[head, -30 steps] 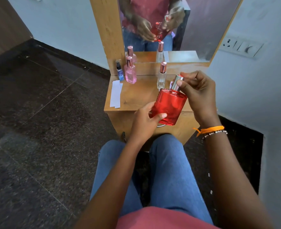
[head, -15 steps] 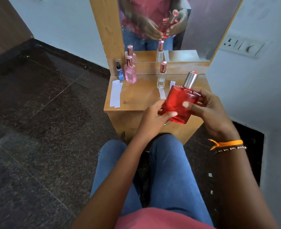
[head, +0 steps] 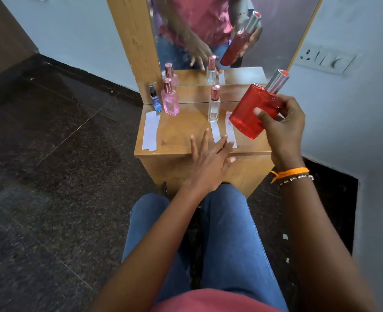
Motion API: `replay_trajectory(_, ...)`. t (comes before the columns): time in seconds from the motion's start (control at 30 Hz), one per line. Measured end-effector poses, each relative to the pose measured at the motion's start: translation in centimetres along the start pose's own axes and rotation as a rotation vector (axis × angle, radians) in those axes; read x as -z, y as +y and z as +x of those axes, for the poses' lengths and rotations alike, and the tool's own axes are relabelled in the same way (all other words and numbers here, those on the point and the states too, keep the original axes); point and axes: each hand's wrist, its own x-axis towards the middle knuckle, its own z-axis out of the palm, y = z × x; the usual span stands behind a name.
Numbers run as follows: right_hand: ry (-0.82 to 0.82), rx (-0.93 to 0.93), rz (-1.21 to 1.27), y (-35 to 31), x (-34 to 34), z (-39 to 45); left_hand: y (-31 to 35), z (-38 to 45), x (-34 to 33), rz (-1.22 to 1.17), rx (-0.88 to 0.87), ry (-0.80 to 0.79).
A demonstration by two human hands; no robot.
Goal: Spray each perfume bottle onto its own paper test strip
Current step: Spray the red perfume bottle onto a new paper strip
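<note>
My right hand [head: 280, 129] grips a red square perfume bottle [head: 252, 111] with a silver cap, tilted, above the right side of the small wooden table [head: 181, 134]. My left hand [head: 208, 158] is open with fingers spread, its fingertips over the front ends of two white paper strips [head: 215, 131] [head: 231, 129]. A clear bottle [head: 214, 104] with a rose-gold cap stands upright behind those strips. A pink bottle [head: 169, 99] and a small blue bottle [head: 155, 100] stand at the back left. More white strips [head: 151, 130] lie at the left edge.
A mirror [head: 219, 30] in a wooden frame rises behind the table and reflects the bottles and my hands. A white wall with a switch plate [head: 323, 60] stands close on the right. Dark stone floor spreads to the left. My knees in blue jeans [head: 219, 233] sit below the table front.
My left hand has let go of the red bottle and dropped to the strips near the table's front. My right hand now holds the bottle alone, higher and further right.
</note>
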Motion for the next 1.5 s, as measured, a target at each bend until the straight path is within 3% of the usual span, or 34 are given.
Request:
replay_trajectory(0.23,0.173,0.118,-0.11,0.2,-3.7,1.4,0.6,0.1,-0.6,0.026,0.03,0.038)
replay_trajectory(0.9,0.241,0.167,-0.507,3.8,-8.8,3.5,0.5,0.0,-1.2,-0.018,0.038,0.049)
replay_trajectory(1.23,0.105,0.151,-0.501,3.8,-7.3,2.2,0.4,0.1,-1.0,-0.02,0.037,0.013)
replay_trajectory(1.5,0.196,0.13,-0.343,3.0,-5.7,-2.1,-0.3,-1.5,-0.1,-0.16,0.086,0.095)
